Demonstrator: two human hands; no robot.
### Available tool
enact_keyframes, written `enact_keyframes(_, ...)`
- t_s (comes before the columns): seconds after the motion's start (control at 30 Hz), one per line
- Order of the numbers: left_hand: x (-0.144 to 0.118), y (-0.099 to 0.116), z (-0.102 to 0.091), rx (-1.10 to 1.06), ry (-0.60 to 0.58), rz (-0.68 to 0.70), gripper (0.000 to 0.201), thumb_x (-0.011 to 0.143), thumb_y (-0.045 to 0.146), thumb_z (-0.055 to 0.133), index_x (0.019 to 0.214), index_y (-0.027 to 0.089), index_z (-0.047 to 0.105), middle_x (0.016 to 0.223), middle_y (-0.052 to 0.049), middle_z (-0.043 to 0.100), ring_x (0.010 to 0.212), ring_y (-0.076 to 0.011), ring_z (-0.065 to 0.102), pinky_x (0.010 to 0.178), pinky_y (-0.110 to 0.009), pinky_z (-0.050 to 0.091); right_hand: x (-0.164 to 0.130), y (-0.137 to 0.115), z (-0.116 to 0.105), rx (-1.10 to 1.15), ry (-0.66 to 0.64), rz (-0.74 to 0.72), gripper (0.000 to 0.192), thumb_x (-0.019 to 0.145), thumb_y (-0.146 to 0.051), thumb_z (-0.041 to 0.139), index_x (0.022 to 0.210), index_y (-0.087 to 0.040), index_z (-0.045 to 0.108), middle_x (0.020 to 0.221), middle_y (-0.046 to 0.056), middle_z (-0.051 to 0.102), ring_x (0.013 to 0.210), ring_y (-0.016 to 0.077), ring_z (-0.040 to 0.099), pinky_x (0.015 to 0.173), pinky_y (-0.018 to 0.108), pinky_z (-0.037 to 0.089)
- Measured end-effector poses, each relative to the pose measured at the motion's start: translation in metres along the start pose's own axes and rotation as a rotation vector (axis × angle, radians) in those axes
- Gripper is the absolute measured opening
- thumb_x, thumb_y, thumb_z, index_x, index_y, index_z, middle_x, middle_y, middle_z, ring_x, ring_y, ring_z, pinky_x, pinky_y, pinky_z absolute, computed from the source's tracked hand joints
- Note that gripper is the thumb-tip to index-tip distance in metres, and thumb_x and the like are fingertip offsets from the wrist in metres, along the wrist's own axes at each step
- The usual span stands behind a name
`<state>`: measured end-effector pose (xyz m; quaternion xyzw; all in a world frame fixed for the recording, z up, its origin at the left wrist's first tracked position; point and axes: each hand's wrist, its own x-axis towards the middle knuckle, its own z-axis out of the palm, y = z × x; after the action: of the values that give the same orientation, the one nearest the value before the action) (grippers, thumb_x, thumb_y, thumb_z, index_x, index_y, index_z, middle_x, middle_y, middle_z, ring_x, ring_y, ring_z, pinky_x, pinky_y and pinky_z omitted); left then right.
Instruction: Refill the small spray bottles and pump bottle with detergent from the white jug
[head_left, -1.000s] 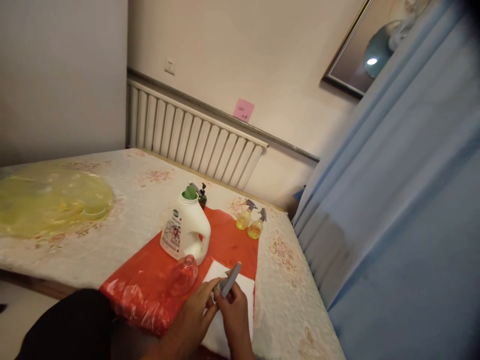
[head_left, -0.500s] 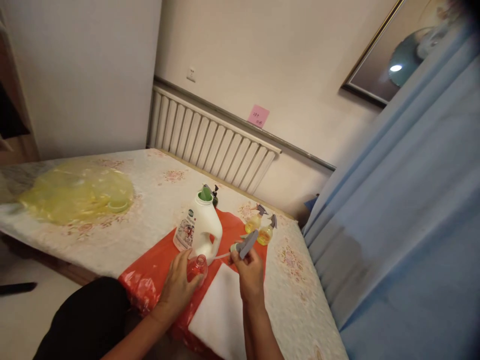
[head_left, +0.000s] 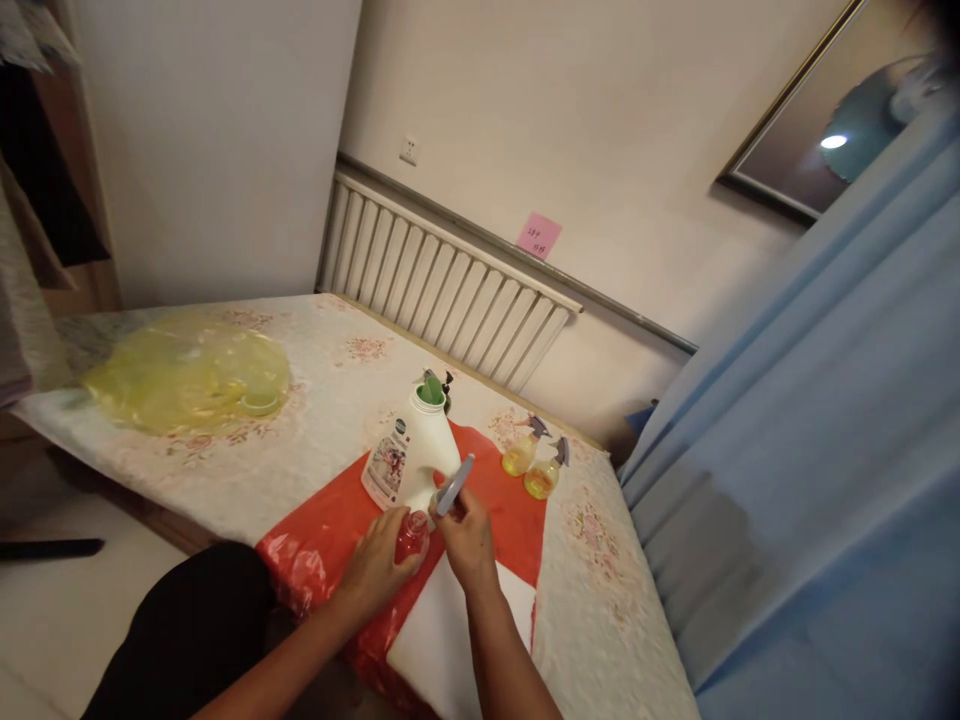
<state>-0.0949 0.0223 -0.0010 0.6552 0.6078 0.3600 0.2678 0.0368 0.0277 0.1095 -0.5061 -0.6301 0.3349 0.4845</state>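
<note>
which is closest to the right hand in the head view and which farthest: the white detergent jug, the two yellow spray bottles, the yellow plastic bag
1. White detergent jug: just up and left of the right hand, on the red sheet.
2. Two yellow spray bottles: up and to the right, at the red sheet's far edge.
3. Yellow plastic bag: far left on the table.

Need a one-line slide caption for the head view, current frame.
Left hand steadies a small red bottle on the red sheet while right hand holds a grey spray head at its neck.
</note>
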Motion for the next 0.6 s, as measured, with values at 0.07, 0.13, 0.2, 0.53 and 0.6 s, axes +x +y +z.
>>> enact_keyframes(0.07, 0.0, -0.002, 0.003, -0.001, 0.016, 0.007, 0.062, 0.079, 0.035, 0.057, 0.138, 0.018, 0.044, 0.144, -0.015, 0.053, 0.136, -0.0318, 0.048, 0.111, -0.049, 0.04, 0.0, 0.01, 0.005, -0.094, -0.025, -0.018, 0.007, 0.075, -0.024, 0.067, 0.081, -0.02, 0.069, 0.078, 0.0, 0.069, 0.071, 0.0168, 0.062, 0.069, 0.027, 0.052)
enact_keyframes(0.13, 0.0, -0.004, 0.005, -0.012, 0.019, 0.021, 0.061, 0.079, 0.033, 0.057, 0.137, 0.018, 0.043, 0.143, -0.015, 0.054, 0.136, -0.0317, 0.048, 0.11, -0.05, 0.04, -0.001, 0.021, 0.01, -0.191, -0.049, -0.04, 0.006, 0.077, -0.022, 0.066, 0.082, -0.019, 0.07, 0.083, 0.002, 0.07, 0.076, 0.0182, 0.064, 0.072, 0.028, 0.052)
enact_keyframes(0.2, 0.0, -0.006, 0.006, -0.026, 0.015, 0.035, 0.061, 0.079, 0.03, 0.057, 0.137, 0.018, 0.043, 0.143, -0.015, 0.053, 0.136, -0.0314, 0.048, 0.11, -0.05, 0.04, -0.001, 0.03, 0.014, -0.25, -0.071, -0.048, 0.007, 0.079, -0.021, 0.066, 0.083, -0.018, 0.071, 0.086, 0.004, 0.07, 0.079, 0.0194, 0.066, 0.073, 0.028, 0.052)
enact_keyframes(0.53, 0.0, -0.008, 0.006, -0.03, 0.024, 0.066, 0.059, 0.078, 0.027, 0.058, 0.135, 0.018, 0.045, 0.142, -0.015, 0.054, 0.134, -0.0321, 0.048, 0.11, -0.05, 0.041, -0.002, 0.04, 0.014, -0.277, -0.156, -0.083, 0.017, 0.079, -0.014, 0.067, 0.094, -0.017, 0.074, 0.093, 0.006, 0.07, 0.086, 0.0202, 0.065, 0.079, 0.03, 0.051)
enact_keyframes(0.6, 0.0, -0.006, 0.005, -0.023, 0.025, 0.059, 0.059, 0.078, 0.027, 0.059, 0.135, 0.019, 0.046, 0.142, -0.015, 0.054, 0.134, -0.032, 0.049, 0.11, -0.049, 0.041, -0.002, 0.037, 0.011, -0.272, -0.169, -0.096, 0.017, 0.08, -0.012, 0.065, 0.094, -0.018, 0.074, 0.093, 0.005, 0.069, 0.087, 0.0199, 0.065, 0.08, 0.03, 0.051)
